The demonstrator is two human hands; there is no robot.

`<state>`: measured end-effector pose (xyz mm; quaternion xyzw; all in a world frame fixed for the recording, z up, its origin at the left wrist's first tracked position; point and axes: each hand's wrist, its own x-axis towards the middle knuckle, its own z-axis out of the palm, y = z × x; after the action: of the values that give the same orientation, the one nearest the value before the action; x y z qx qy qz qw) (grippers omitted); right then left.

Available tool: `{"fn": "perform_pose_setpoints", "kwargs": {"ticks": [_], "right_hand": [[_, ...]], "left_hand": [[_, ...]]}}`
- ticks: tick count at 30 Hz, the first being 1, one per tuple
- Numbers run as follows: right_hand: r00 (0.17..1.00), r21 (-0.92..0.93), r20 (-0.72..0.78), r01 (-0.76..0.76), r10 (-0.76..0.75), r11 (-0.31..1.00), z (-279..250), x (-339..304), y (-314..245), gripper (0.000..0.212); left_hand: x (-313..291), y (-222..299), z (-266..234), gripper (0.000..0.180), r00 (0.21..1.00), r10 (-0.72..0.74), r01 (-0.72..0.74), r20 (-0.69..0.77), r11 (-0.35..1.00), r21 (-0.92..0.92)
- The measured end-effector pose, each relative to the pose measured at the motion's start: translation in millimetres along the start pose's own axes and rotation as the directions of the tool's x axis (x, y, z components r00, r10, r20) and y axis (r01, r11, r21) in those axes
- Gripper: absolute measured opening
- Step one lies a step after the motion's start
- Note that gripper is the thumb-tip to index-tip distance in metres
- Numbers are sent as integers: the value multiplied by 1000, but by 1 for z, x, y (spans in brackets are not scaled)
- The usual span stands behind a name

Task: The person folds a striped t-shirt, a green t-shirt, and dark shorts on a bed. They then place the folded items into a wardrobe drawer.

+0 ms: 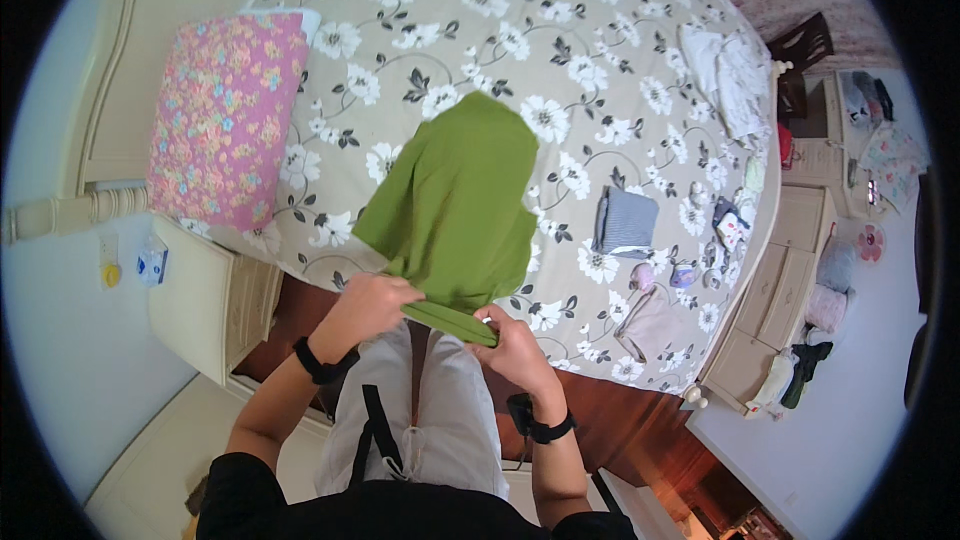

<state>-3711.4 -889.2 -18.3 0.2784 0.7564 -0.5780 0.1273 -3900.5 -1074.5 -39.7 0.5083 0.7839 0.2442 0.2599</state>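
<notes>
A green garment lies spread on the bed, its near end hanging at the bed's front edge in front of my legs. My left hand pinches the left end of a narrow folded band along that near end. At the band's right end my right hand grips the cloth between thumb and fingers. The band is stretched between both hands. The garment's exact kind cannot be made out, since its far part lies loosely bunched with soft creases.
The bed has a floral sheet. A pink flowered pillow lies at the left. To the right are a folded grey cloth, a beige folded cloth, several small rolled items and white cloth. A nightstand stands at the left.
</notes>
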Motion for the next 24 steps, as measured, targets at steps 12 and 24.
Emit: {"fn": "perform_pose_setpoints", "kwargs": {"ticks": [12,24], "right_hand": [[519,-175,-677,575,-521,799,25,-87,-127,19],[825,351,-417,534,-382,769,-43,-65,-132,27]], "left_hand": [[0,138,-114,18,964,-200,30,-172,731,-682],[-82,285,-236,19,992,110,-123,-57,832,-541]]}}
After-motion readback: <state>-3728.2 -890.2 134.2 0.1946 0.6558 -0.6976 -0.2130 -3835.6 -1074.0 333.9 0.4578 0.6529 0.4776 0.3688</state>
